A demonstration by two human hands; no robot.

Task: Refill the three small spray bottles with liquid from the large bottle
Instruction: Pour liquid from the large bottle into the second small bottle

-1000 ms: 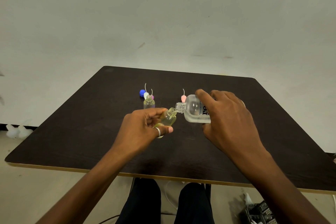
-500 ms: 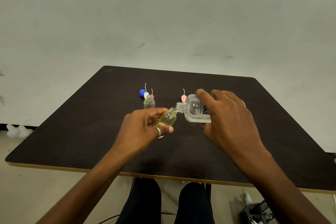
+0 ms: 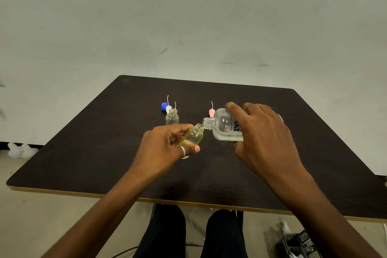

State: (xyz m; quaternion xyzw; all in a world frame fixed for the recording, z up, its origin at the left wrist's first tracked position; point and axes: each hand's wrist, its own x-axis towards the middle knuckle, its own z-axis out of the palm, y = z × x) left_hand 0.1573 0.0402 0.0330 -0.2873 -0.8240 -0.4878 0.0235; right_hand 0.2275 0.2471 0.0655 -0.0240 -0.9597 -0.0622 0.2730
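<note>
My right hand grips the large clear bottle, tipped on its side with its open threaded neck pointing left. My left hand holds a small yellowish spray bottle tilted, its open mouth touching the large bottle's neck. A second small clear bottle stands upright and uncapped behind my left hand. A third small bottle is not visible. Loose spray tops with thin tubes lie behind: a white and purple pair and a pink one.
A blue cap lies at the back left of the dark table. A pale wall and floor surround the table. My legs are below the table's front edge, and a dark mesh basket sits on the floor at the right.
</note>
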